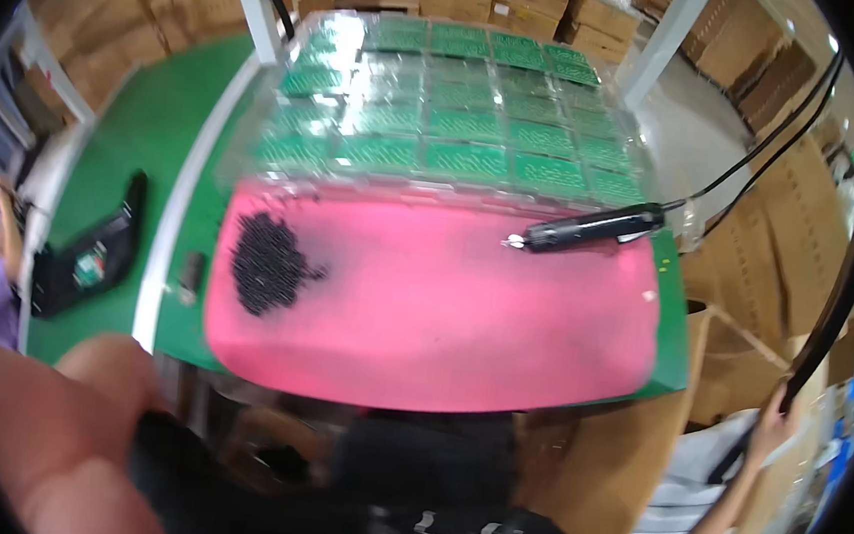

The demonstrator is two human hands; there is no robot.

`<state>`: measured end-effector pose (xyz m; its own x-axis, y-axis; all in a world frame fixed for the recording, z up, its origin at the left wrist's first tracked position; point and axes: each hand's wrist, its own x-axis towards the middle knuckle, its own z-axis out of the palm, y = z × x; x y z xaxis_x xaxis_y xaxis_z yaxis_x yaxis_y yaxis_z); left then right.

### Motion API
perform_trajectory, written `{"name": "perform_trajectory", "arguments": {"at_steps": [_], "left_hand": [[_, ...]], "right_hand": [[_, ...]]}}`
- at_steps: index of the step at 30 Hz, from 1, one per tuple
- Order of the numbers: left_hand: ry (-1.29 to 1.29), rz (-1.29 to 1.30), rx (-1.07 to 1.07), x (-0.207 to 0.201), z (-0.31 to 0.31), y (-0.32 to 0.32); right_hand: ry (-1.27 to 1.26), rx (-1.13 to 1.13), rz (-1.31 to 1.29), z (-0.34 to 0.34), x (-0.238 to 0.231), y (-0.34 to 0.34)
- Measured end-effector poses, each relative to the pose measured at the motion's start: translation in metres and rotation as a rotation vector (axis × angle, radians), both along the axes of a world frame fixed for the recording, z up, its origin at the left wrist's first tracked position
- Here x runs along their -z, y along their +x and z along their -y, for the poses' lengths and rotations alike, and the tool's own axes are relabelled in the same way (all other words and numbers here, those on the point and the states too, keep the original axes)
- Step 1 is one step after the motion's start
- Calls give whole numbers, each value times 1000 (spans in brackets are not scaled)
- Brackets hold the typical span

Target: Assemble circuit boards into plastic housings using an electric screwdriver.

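Note:
At the right edge my right hand [773, 430] is closed around a long, curved black plastic piece [829, 324], which stands tilted beside the bench and runs up past the hand. My bare left arm [53, 428] is bent close to the camera at the lower left; its hand lies out of the picture. Between my arms is a pink mat [443, 319] on the green bench. A heap of small black screws [267, 264] sits on its left side. On the mat's right rear part lies a black electric screwdriver [591, 228], its bit pointing left, with no hand on it.
Behind the mat, clear plastic trays [459, 119] hold several green circuit boards. To the left are a black plastic housing [97, 251] with a green board and a small grey cylinder [189, 278]. A co-worker's arm [9, 229] shows far left. Cardboard boxes [748, 262] stand right.

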<state>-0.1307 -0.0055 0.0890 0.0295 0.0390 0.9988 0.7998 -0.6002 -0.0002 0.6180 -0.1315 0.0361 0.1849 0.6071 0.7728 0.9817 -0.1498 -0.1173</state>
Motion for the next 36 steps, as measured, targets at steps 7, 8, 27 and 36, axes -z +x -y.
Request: {"name": "perform_trajectory", "arguments": {"at_steps": [7, 8, 27, 36], "left_hand": [[617, -138, 21, -130, -38, -36], [732, -129, -19, -140, -37, -32], [540, 207, 244, -45, -34, 77], [-949, -389, 319, 61, -78, 105]], "right_hand": [[-860, 319, 760, 10, 25, -80], [-737, 329, 770, -25, 5, -112], [-652, -1198, 387, -168, -3, -314], [207, -1348, 208, -138, -109, -416]]}}
